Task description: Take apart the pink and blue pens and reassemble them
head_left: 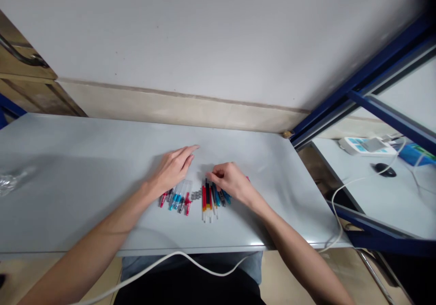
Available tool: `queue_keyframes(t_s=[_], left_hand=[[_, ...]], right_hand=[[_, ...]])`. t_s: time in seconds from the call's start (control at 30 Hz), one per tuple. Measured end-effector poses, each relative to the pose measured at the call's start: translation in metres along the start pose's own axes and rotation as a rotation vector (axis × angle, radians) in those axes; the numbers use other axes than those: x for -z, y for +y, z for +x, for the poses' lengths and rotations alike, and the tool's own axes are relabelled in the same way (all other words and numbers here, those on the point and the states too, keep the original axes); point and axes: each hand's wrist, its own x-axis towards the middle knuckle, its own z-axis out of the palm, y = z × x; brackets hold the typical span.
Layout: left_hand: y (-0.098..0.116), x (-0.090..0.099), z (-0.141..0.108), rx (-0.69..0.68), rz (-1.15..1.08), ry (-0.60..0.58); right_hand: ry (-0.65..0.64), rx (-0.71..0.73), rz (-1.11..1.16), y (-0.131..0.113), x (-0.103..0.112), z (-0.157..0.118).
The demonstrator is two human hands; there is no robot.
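Clear pcs (177, 199): flat on tabletop (102, 159), clear bodies w/ pink & blue ends; laid close tog., partly overlapping.
Grey pcs (196, 196): small cluster just R of clear pcs; too small to ID.
Refills (207, 197): red & black, side by side, just R of grey pcs.
Teal/dark pcs (222, 198): beside refills; partly hidden under R hand (233, 180).
L hand (173, 167): extended just beyond clear pcs, thumb slightly apart; grip loose, nothing seen held.
R hand: curled at far ends of refills; thumb-index gap narrow; cannot tell if holding anything.
Done (judged): grouped by kind, set in adjoining rows.
Remaining (judged): refills lying loose, apart from clear pcs; prob. early stage. Under R hand: cannot tell.
Plastic wrap (8, 183): far L on tabletop, well apart.
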Motion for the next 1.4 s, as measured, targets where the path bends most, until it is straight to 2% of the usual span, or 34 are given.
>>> queue_keyframes(t_s=[0.23,0.4,0.67,0.87,1.03,1.13,1.23,1.27,1.3,1.4], left_hand=[[0.002,0.001,0.000,0.005,0.019,0.003],[0.003,0.002,0.001,0.026,0.014,0.001],[0.002,0.003,0.001,0.036,0.010,-0.008],[-0.001,0.000,0.000,0.032,0.031,-0.005],[0.000,0.001,0.000,0.030,0.023,-0.006],[0.000,0.002,-0.001,0.042,0.026,-0.016],[-0.001,0.005,0.001,0.082,0.073,-0.038],[-0.002,0.008,0.003,0.096,0.097,-0.046],[-0.003,0.012,0.005,0.113,0.112,-0.049],[-0.009,0.028,0.009,0.186,0.082,-0.038]], right_hand=[[0.016,-0.010,-0.187,-0.001,-0.004,0.000],[0.018,0.001,-0.238,-0.001,-0.002,0.001],[-0.148,0.026,-0.158,-0.003,0.011,-0.001],[-0.186,0.078,-0.261,-0.007,0.009,-0.004],[-0.193,0.072,-0.258,-0.007,0.007,-0.005],[-0.073,0.055,-0.231,-0.004,0.019,-0.003],[0.240,-0.029,-0.335,0.008,0.046,-0.003],[0.305,-0.074,-0.388,0.015,0.057,-0.003],[0.319,-0.103,-0.421,0.022,0.067,-0.005],[0.240,-0.171,-0.428,0.045,0.088,-0.014]])
